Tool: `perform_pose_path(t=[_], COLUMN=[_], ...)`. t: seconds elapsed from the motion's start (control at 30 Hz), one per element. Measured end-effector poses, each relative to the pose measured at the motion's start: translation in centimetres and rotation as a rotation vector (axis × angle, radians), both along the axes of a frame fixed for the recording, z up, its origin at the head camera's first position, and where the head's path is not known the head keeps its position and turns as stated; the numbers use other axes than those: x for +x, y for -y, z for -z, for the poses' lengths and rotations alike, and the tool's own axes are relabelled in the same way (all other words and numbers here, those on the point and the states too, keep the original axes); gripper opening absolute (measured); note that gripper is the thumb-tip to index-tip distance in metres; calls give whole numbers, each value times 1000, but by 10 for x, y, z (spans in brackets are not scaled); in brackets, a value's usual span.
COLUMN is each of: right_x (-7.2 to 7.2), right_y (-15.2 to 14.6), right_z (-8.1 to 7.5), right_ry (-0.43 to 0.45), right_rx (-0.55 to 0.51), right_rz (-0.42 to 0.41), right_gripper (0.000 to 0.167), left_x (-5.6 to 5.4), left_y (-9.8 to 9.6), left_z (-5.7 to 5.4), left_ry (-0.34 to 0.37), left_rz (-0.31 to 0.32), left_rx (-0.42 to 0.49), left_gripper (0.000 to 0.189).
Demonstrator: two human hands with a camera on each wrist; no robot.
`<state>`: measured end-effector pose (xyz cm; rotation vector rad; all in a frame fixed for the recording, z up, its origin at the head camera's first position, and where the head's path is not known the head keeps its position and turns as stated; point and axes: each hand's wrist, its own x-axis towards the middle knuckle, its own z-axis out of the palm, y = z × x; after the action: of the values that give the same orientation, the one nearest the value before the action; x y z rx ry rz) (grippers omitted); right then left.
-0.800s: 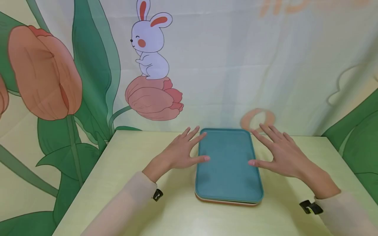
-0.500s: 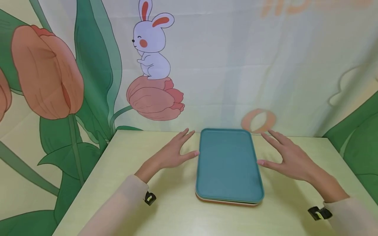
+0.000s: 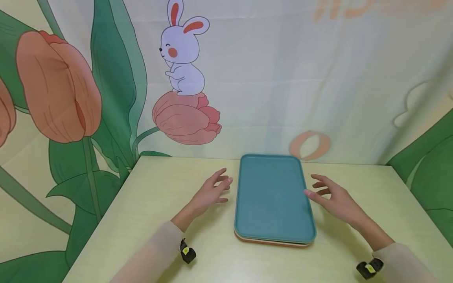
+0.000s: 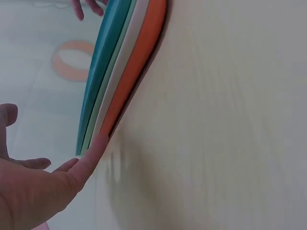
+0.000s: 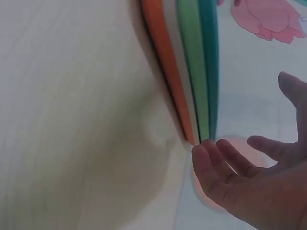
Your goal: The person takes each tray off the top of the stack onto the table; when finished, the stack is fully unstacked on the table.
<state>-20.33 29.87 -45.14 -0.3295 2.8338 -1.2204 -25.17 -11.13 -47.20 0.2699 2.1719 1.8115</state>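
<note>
A stack of rectangular trays lies on the table, a teal tray [image 3: 274, 196] uppermost. Seen edge-on in the left wrist view, a white tray [image 4: 123, 60] and an orange tray [image 4: 139, 57] sit lower in the stack. The right wrist view shows a light green tray [image 5: 193, 62] just under the teal one. My left hand [image 3: 209, 192] hovers beside the stack's left edge, fingers loosely bent and holding nothing. On the other side, my right hand [image 3: 334, 200] is likewise loosely bent, its thumb tip overlapping the teal rim in the head view.
The stack stands on a pale yellow table [image 3: 170, 181], near its back edge. Behind it hangs a cloth backdrop [image 3: 247, 78] printed with a rabbit and tulips. A black strap with a small device [image 3: 187, 251] sits at each wrist.
Both hands have drawn back from over the stack's sides and come slightly nearer the body. Their spread fingers have relaxed into a loose bend. The stack stays in place.
</note>
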Motion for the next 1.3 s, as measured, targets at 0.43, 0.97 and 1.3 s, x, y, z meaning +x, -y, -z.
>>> perform_pose_path(t=[0.43,0.97,1.3], right_x=[-10,-7,-9], right_y=[12,18,17], right_z=[30,28,29], right_ry=[259,198,160], right_rx=[-311,-157,-111], right_rz=[51,37,41], right_gripper=[48,48,50], left_x=[-4,-4,-3], left_y=[-29,-24,-26], left_z=[24,32,32], left_ry=[66,27,22], left_rz=[21,85,84], left_rx=[-39,-35,-26], left_gripper=[64,56,57])
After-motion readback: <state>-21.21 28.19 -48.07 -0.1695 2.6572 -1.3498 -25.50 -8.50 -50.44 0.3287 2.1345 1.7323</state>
